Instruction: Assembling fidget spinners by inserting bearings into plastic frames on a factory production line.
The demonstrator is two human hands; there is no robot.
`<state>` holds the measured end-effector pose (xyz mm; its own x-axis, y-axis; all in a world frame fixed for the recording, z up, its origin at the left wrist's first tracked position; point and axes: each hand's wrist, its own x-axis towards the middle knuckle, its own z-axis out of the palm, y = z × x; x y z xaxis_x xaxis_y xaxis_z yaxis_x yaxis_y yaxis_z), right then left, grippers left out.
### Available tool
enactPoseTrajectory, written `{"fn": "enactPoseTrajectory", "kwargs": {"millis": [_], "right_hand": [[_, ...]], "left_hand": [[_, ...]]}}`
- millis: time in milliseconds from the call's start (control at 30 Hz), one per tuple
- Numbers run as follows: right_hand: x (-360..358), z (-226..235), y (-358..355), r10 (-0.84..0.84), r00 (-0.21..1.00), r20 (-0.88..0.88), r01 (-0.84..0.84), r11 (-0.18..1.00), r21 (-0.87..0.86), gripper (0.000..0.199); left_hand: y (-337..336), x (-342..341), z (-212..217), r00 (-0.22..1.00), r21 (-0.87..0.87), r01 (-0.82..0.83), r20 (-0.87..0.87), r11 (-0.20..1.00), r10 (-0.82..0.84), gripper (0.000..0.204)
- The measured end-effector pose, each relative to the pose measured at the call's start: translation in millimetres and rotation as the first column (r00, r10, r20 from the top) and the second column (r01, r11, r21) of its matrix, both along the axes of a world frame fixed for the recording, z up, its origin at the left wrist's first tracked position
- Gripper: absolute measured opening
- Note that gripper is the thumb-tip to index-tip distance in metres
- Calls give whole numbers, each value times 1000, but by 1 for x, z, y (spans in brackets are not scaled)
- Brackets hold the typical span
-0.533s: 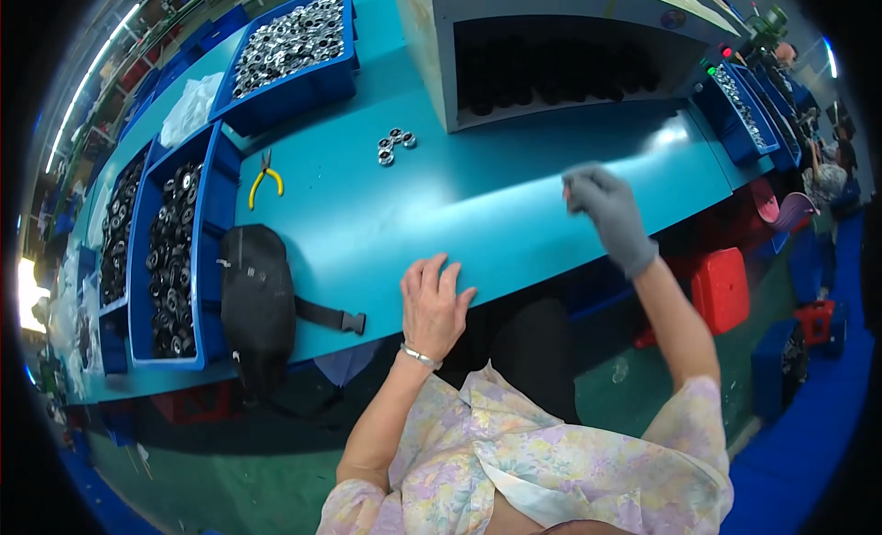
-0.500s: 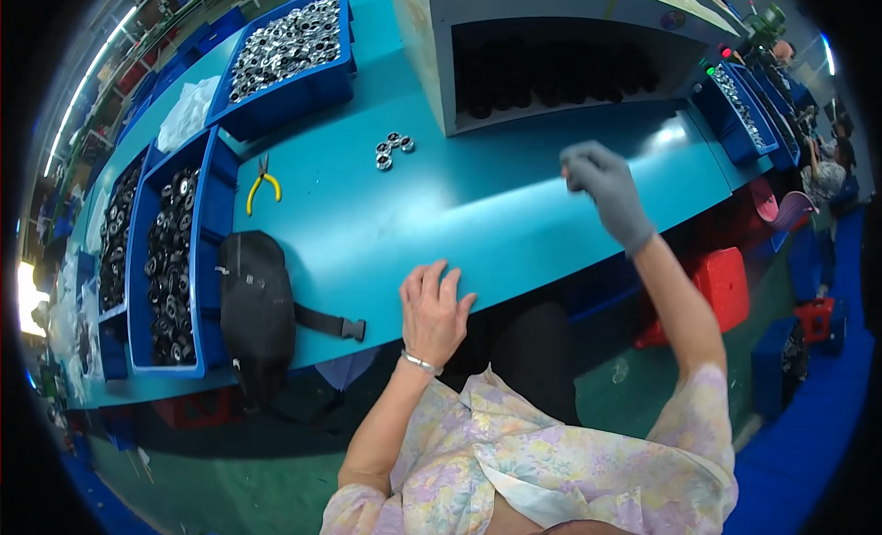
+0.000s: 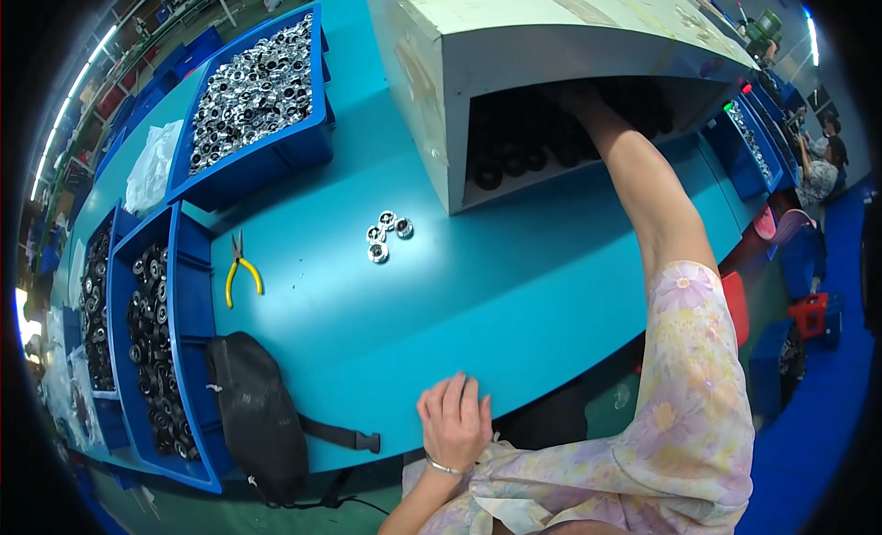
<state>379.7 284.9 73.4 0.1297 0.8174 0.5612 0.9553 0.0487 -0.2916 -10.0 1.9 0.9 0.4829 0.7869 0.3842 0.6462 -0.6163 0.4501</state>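
Note:
My left hand (image 3: 455, 423) rests flat on the near edge of the teal table (image 3: 514, 296), fingers slightly apart, holding nothing; a thin bracelet circles its wrist. My right forearm (image 3: 648, 190) stretches up into the dark opening of a large pale box-shaped cabinet (image 3: 514, 29). The right hand itself is lost in the shadow among black round parts (image 3: 514, 158) stacked inside. A small cluster of silver round parts (image 3: 386, 233) lies on the table left of the cabinet.
Yellow-handled pliers (image 3: 241, 273) lie near blue bins of black parts (image 3: 152, 342). A blue bin of silver parts (image 3: 257, 85) stands at the back left, beside a white plastic bag (image 3: 152, 167). A black strapped bag (image 3: 257, 415) sits front left. A red stool (image 3: 735, 305) stands to the right.
My right hand, gloved in grey, rose from above the table's right side and went into the cabinet opening. The view has moved closer to the table. My left hand stayed put.

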Motion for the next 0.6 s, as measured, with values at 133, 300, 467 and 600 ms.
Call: {"fn": "enactPoseTrajectory", "kwargs": {"millis": [133,300,467,600], "right_hand": [[26,-12,30,19,1000,-24,-19,1000,10,34],[36,-31,41,55,996,-70,-53,998,27,34],[33,-37,46,101,988,-113,-95,994,56,34],[40,-30,36,122,984,-133,-110,990,88,34]], "left_hand": [[1,3,-1,1000,3,10,-14,1000,-10,34],[3,2,-3,1000,1,15,-27,1000,-15,32],[1,3,-3,1000,-3,-1,-27,1000,1,33],[2,6,-3,1000,8,5,-21,1000,-5,34]]}}
